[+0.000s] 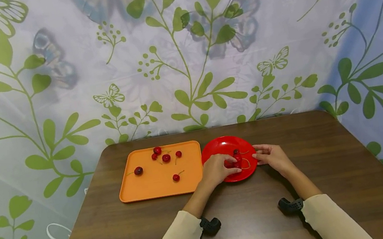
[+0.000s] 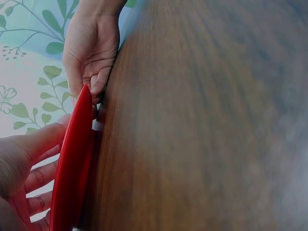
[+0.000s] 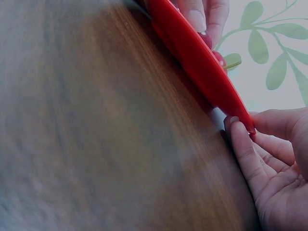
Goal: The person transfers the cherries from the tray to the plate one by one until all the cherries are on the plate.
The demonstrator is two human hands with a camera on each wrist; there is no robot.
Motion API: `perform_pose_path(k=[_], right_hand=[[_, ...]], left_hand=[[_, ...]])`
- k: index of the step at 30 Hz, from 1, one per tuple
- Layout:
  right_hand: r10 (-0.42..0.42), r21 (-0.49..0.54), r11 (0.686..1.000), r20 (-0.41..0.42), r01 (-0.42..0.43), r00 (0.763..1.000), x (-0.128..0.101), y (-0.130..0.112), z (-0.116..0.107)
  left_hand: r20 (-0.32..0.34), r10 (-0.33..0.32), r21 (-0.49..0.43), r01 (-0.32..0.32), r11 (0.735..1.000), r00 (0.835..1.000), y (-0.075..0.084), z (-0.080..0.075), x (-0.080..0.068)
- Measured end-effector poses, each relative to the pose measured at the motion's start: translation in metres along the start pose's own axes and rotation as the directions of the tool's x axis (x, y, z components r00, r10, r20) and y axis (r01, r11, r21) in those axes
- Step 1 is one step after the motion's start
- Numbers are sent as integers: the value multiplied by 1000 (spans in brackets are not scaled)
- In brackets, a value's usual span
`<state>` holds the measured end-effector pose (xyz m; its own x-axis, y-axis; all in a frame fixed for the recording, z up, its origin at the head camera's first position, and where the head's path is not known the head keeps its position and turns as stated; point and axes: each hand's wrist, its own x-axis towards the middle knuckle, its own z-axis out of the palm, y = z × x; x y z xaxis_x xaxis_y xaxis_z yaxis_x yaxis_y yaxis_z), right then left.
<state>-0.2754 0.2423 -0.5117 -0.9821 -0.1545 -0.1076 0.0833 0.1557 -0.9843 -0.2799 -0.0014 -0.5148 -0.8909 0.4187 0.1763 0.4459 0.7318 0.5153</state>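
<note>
A red plate (image 1: 222, 146) lies on the brown table (image 1: 253, 226) with a few cherries (image 1: 236, 152) and loose stems on it. My left hand (image 1: 235, 165) reaches over the plate's near left part and pinches a cherry (image 3: 219, 57) in its fingertips (image 3: 202, 14). At the plate's right rim (image 3: 202, 62), my right hand (image 1: 257, 155) holds the edge between thumb and fingers (image 3: 240, 139). The left wrist view shows the plate (image 2: 72, 163) edge-on, my right hand's fingers (image 2: 94, 84) curled at its far rim.
An orange tray (image 1: 157, 187) lies just left of the plate, almost touching it, with several cherries (image 1: 166, 158) scattered over its far half. A leaf-and-butterfly printed curtain (image 1: 181, 54) hangs behind the table. Black wrist mounts (image 1: 210, 225) rest near the table's front.
</note>
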Motion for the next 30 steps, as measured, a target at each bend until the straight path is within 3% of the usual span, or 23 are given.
perform_pose_path(k=[9, 15, 21, 30], right_hand=[[-6, -9, 1000, 0, 6, 1000, 0, -3, 0], [-2, 17, 1000, 0, 2, 1000, 7, 8, -2], [-18, 22, 1000, -16, 19, 1000, 17, 28, -5], [-33, 6, 999, -28, 33, 999, 17, 31, -5]], left_hand=[[4, 6, -21, -6, 1000, 1000, 0, -4, 0], [0, 7, -48, -7, 999, 1000, -3, -9, -3], [-8, 20, -69, -21, 997, 1000, -5, -21, -8], [-10, 17, -110, -18, 994, 1000, -10, -46, -21]])
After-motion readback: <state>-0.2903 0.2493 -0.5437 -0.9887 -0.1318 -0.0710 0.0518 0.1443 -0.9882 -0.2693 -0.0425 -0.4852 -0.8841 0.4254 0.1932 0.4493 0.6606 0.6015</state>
